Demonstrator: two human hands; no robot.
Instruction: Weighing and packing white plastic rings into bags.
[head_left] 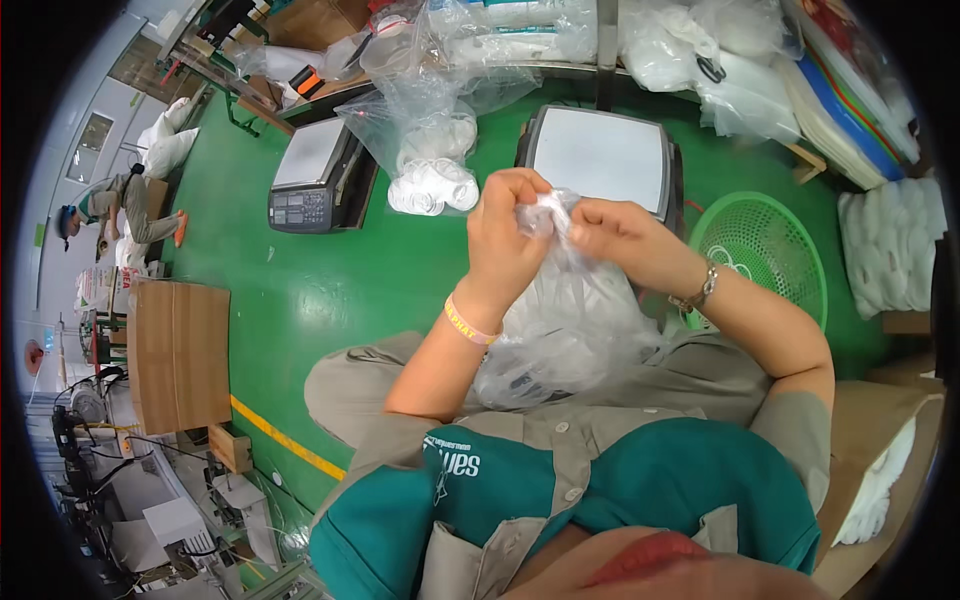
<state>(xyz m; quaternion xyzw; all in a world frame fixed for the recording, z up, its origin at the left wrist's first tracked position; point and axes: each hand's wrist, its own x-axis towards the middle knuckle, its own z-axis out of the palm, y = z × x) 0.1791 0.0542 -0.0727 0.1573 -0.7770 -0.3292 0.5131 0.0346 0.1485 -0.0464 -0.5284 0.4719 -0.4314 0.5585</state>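
1. The person sits on the green floor (pixel 330 290) and holds a clear plastic bag (pixel 570 330) in front of the chest; the bag hangs down onto the lap
2. The left hand (pixel 505 235) and the right hand (pixel 625 240) are close together, both pinching the gathered mouth of the bag
3. It seems the step is closing or twisting the bag top; the next move probably needs a firm grip so the neck does not slip open
4. Farther away stand two scales (pixel 600 155), a green basket (pixel 765 250) at right, a cardboard box (pixel 180 350) at left
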